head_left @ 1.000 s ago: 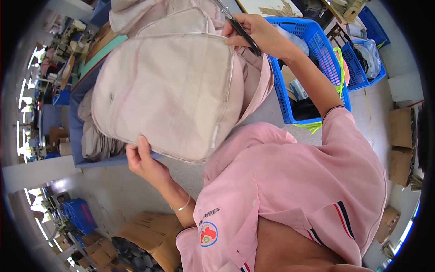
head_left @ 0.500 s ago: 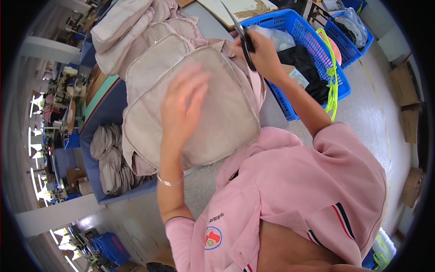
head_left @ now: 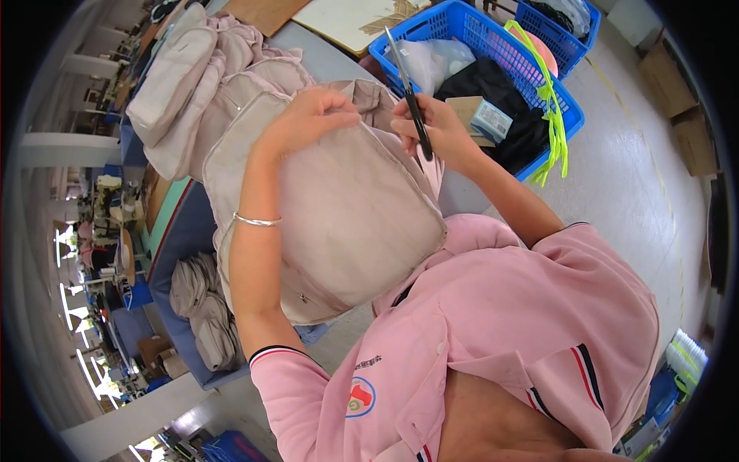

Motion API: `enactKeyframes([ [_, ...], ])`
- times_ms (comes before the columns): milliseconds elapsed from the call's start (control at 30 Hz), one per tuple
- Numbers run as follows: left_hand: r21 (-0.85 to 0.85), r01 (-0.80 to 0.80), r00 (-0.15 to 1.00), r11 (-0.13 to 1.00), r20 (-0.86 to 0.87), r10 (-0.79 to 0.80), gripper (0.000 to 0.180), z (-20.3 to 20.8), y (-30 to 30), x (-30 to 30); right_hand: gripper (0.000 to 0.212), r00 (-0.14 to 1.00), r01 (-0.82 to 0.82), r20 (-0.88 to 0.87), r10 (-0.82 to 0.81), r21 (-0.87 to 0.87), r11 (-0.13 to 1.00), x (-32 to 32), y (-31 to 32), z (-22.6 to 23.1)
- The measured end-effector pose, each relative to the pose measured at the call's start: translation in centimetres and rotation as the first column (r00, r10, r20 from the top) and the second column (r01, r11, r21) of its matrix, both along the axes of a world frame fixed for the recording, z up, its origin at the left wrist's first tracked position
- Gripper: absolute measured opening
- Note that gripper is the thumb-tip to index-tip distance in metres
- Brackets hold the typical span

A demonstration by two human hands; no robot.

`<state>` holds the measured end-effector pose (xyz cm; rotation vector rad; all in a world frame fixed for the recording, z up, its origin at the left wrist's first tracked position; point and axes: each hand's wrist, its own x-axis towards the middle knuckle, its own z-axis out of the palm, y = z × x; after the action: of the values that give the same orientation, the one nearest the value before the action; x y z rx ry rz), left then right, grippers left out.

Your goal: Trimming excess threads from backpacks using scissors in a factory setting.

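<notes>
A beige fabric bag (head_left: pixel 346 223) with raw seamed edges lies in front of me, its broad panel facing up. My left hand (head_left: pixel 312 119) bends over the bag's far edge, fingers close together and seemingly pinching the cloth there; the fingertips are partly hidden. In my right hand (head_left: pixel 439 127) is a pair of scissors (head_left: pixel 408 88) with black handles, the blades pointing up and away from me. This hand hovers by the bag's far right corner, beside some crumpled cloth (head_left: pixel 373 100).
More beige bags (head_left: pixel 173 85) are heaped at the far left of the table. A blue basket (head_left: pixel 573 115) at the right holds black cloth and plastic bags, with neon-yellow strips (head_left: pixel 548 96) over its rim. Folded beige pieces (head_left: pixel 204 308) fill a blue-sided bin at lower left.
My left hand has gone from above the panel's middle to the bag's far edge. The right hand has come slightly nearer with the scissors. The whole view has shifted.
</notes>
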<state>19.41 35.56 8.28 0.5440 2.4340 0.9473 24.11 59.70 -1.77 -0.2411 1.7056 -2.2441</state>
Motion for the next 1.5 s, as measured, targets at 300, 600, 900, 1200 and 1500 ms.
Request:
enactKeyframes([
  [300, 0.111, -0.019, 0.999, 0.994, 0.048, 0.013, 0.018, 1.0, -0.9, 0.6, 0.066, 0.908, 0.211, -0.399, 0.128, 0.700, 0.682, 6.5, 1.9, -1.4],
  [600, 0.216, -0.067, 0.996, 0.974, 0.072, 0.053, 0.020, 0.5, -1.6, 1.1, 0.061, 0.927, 0.165, -0.334, 0.171, 0.773, 0.613, 6.5, 0.0, -0.1],
  [900, 0.256, -0.200, 0.976, 0.946, 0.140, 0.168, 0.017, 0.3, -1.9, 1.7, 0.069, 0.932, 0.173, -0.327, 0.157, 0.782, 0.599, 6.7, -0.2, -0.4],
  [1200, 0.308, -0.217, 0.966, 0.926, 0.204, 0.159, 0.017, 0.4, -1.8, 1.9, 0.073, 0.929, 0.152, -0.310, 0.200, 0.816, 0.558, 6.7, -0.2, -0.1],
  [1500, 0.333, -0.222, 0.965, 0.916, 0.208, 0.159, 0.017, -0.1, -2.2, 1.8, 0.067, 0.919, 0.150, -0.345, 0.191, 0.753, 0.641, 6.8, -0.3, -1.7],
])
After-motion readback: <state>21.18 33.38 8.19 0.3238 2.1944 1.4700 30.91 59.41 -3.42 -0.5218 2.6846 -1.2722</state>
